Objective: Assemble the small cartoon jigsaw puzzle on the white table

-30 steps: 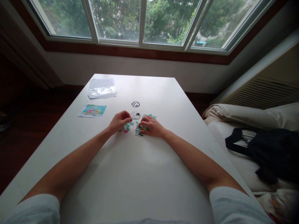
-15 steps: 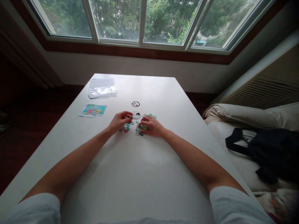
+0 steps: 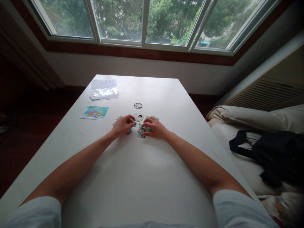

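My left hand (image 3: 124,124) is closed in a pinch, with a small jigsaw piece (image 3: 135,124) at its fingertips. Loose jigsaw pieces (image 3: 129,132) lie under and around that hand, partly covered by it. My right hand (image 3: 155,128) curls over a joined section of jigsaw puzzle (image 3: 141,133), thumb at the near side and fingers on top, hiding much of it. More loose green pieces (image 3: 155,117) lie just beyond my right fingers. A round white disc (image 3: 138,117) with a dark mark sits between and beyond both hands.
A second round disc (image 3: 138,105) lies farther back. To the left are a colourful picture sheet (image 3: 96,112) and a clear plastic packet over paper (image 3: 104,90). The white table (image 3: 142,177) faces a window. Right of it, a pale sofa (image 3: 228,129) carries a dark bag (image 3: 280,152).
My left hand has shifted slightly right and lowered its fingertips toward the joined section, uncovering loose pieces behind it. My right hand has stayed almost still on the puzzle.
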A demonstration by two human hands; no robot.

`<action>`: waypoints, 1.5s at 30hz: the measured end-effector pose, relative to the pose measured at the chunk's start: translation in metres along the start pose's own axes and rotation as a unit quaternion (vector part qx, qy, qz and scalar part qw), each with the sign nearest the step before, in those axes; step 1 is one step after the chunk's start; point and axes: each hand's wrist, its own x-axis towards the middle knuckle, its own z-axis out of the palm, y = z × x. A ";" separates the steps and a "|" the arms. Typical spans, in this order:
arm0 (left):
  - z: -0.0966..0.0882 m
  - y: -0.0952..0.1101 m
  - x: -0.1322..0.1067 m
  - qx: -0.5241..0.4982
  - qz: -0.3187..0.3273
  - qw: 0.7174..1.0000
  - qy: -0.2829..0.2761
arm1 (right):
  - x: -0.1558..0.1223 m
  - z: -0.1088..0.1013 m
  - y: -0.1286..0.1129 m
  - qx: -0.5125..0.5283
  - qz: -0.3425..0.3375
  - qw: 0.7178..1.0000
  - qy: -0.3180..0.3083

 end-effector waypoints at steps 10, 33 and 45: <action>0.001 0.009 -0.005 0.101 0.035 0.991 -0.077 | -0.001 0.001 0.003 -0.011 0.004 1.000 -0.002; 0.003 0.010 -0.007 0.205 0.057 0.975 -0.057 | -0.001 0.000 0.007 0.014 0.008 1.000 -0.009; 0.008 0.005 -0.007 0.209 0.079 0.973 -0.051 | 0.000 0.001 0.008 0.020 0.000 1.000 -0.009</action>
